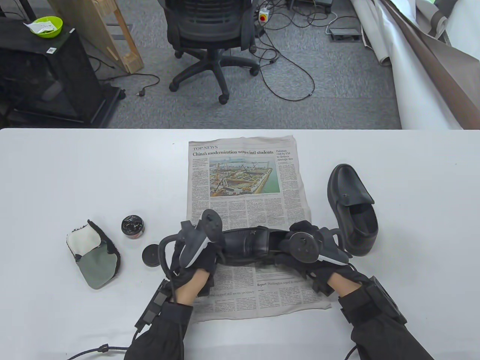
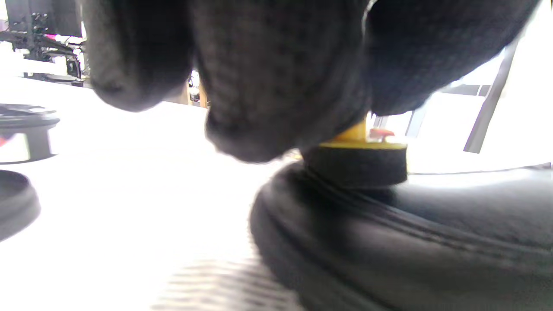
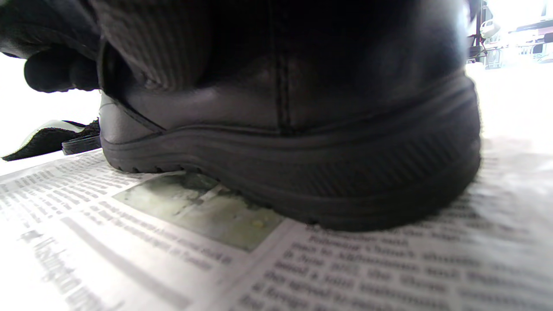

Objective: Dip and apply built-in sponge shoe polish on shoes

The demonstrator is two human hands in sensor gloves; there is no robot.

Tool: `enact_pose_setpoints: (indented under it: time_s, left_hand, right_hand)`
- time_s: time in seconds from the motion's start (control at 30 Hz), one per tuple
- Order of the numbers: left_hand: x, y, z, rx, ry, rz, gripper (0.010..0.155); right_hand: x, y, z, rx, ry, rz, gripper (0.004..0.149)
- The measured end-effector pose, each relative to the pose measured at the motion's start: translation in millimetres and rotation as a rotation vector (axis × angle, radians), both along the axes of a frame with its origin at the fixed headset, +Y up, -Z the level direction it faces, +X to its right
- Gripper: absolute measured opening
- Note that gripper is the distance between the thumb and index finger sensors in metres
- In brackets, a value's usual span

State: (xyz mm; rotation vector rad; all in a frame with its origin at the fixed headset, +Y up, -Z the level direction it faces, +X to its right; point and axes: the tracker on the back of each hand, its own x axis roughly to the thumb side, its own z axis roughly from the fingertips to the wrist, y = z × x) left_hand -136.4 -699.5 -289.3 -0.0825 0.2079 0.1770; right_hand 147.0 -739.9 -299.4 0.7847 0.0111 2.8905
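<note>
On a newspaper (image 1: pixel 247 187) spread to keep polish off the worktop (image 1: pixel 75 168), the right hand (image 1: pixel 318 249) grips the heel of a black shoe (image 1: pixel 249 245), steadying it while the left hand (image 1: pixel 195 247) pinches the sponge applicator (image 2: pixel 356 162) and presses it onto the toe. The open polish tin (image 1: pixel 132 226) and its lid (image 1: pixel 152 256) sit just left, within dipping reach; the second shoe (image 1: pixel 352 208) waits at right.
</note>
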Motion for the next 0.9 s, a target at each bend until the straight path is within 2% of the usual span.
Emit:
enact_pose_setpoints:
  time_s: [0.2, 0.3, 0.37, 0.43, 0.63, 0.9]
  left_hand:
    - [-66.0, 25.1, 24.6, 0.096, 0.125, -0.013, 0.047]
    - [-96.9, 19.1, 26.8, 0.034, 0.198, -0.042, 0.047]
    - [-113.0, 3.8, 25.1, 0.008, 0.227, 0.022, 0.048]
    - [-121.1, -2.8, 23.8, -0.054, 0.229, 0.003, 0.048]
    - [-127.6, -12.9, 22.0, -0.118, 0.245, 0.000, 0.049]
    - [-126.7, -22.0, 18.7, -0.142, 0.262, -0.060, 0.049]
  right_hand:
    - [0.0, 0.1, 0.1, 0.002, -0.002, 0.002, 0.040]
    - [-0.1, 0.1, 0.3, 0.005, -0.004, 0.004, 0.040]
    - [-0.1, 0.1, 0.2, 0.004, -0.004, 0.003, 0.040]
    - [-0.2, 0.2, 0.3, 0.004, -0.004, 0.004, 0.040]
    - [-0.1, 0.1, 0.2, 0.005, -0.003, 0.004, 0.040]
    - [-0.1, 0.1, 0.1, 0.004, -0.001, 0.003, 0.040]
